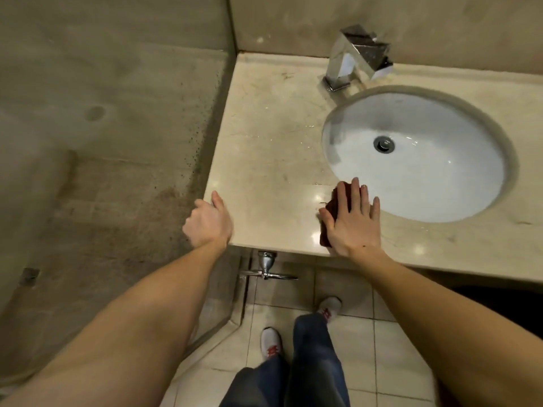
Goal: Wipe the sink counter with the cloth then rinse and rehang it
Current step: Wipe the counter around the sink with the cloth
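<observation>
Right hand (351,218) flat, fingers spread, presses dark red cloth (330,207) on bench (264,142) near edge just left of sink (411,171), left hand (207,221) loosely curled at near-left corner, holding nothing; risk: ungripped cloth may slip from under palm, off near edge or into sink.

An open stretch of table (264,142) runs from front edge to back edge, between the left edge and the sink basin (411,160). A glass wall (117,113) rises along the left edge and closes that side. The tap (354,58) stands at the back edge, just behind the basin. The right hand (351,221) lies flat on the cloth (329,208), across the strip between basin and front edge. The left hand (207,221) occupies the front-left corner.
</observation>
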